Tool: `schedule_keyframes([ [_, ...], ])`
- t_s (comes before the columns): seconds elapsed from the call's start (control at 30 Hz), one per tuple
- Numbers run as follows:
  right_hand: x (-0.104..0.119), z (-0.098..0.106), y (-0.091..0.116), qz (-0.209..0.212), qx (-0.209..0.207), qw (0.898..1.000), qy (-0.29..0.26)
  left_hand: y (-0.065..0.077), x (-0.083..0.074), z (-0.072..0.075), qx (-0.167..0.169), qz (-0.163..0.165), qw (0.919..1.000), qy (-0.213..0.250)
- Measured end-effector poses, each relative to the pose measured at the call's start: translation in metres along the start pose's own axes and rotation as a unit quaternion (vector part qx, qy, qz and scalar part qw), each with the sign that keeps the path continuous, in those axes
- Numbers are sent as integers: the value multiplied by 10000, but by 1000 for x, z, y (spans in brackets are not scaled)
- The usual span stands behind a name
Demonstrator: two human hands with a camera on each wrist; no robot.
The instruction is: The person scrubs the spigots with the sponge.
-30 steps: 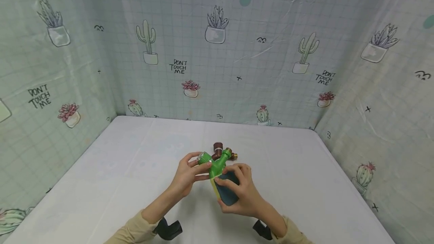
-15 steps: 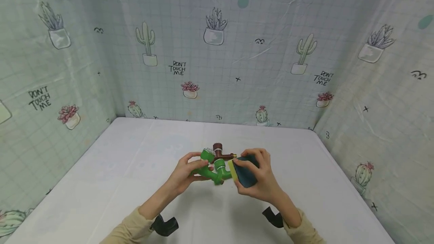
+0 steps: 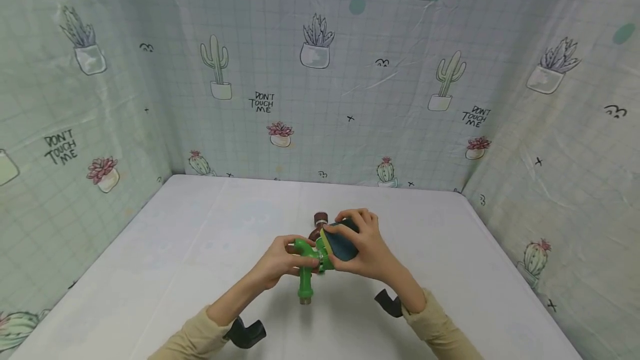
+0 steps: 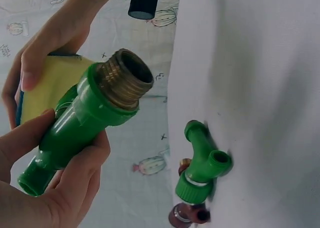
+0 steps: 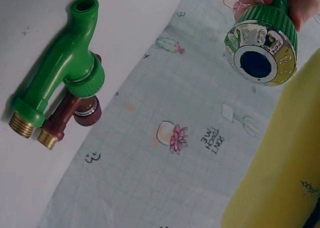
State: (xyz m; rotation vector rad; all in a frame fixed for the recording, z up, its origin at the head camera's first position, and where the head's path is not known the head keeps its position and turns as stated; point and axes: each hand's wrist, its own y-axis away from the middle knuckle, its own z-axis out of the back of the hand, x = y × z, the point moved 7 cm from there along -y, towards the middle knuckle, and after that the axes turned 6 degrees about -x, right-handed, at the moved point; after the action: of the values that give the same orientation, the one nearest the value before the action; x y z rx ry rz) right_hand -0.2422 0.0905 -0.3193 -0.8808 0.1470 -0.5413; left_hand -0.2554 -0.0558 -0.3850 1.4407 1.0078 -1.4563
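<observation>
My left hand (image 3: 278,263) grips a green tap (image 3: 305,279) above the table, thumb and fingers curled round its body. Its brass threaded end (image 4: 125,80) is toward the person, and its chrome-faced knob (image 5: 260,53) is toward the right hand. The right hand (image 3: 369,249) pinches a sponge (image 3: 341,244) with a yellow soft side and a dark blue-green scouring side. That yellow side (image 5: 280,163) is close by the knob; I cannot tell whether they touch. A second green tap (image 5: 65,63) lies on the table beyond, beside a dark red tap (image 3: 320,219).
The white table (image 3: 200,226) is bounded by a cactus-print curtain (image 3: 320,99) at the back and both sides. A black curved piece (image 3: 246,332) sits at the left wrist, and another (image 3: 389,303) at the right wrist.
The held tap has been turned, so its threaded end points toward the person and its knob to the right. The sponge went right off the tap, then came back left to the knob.
</observation>
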Motion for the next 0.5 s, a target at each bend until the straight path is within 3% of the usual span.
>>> schedule_keyframes([
  [0.1, 1, -8, 0, -19, 98, 9999, 140, 1, -5, 3, -361, -171, 9992, -35],
  [0.2, 7, -11, 3, 295, -78, 9989, 362, 0, -4, 6, -571, -76, 9981, 202],
  [0.33, 19, -12, 11, 1043, -505, 9903, 772, -3, 5, 11, -823, 451, 9924, 798],
  [0.5, 25, -13, 26, 1781, -865, 9729, 1194, -5, 17, 12, -890, 1116, 9749, 1711],
])
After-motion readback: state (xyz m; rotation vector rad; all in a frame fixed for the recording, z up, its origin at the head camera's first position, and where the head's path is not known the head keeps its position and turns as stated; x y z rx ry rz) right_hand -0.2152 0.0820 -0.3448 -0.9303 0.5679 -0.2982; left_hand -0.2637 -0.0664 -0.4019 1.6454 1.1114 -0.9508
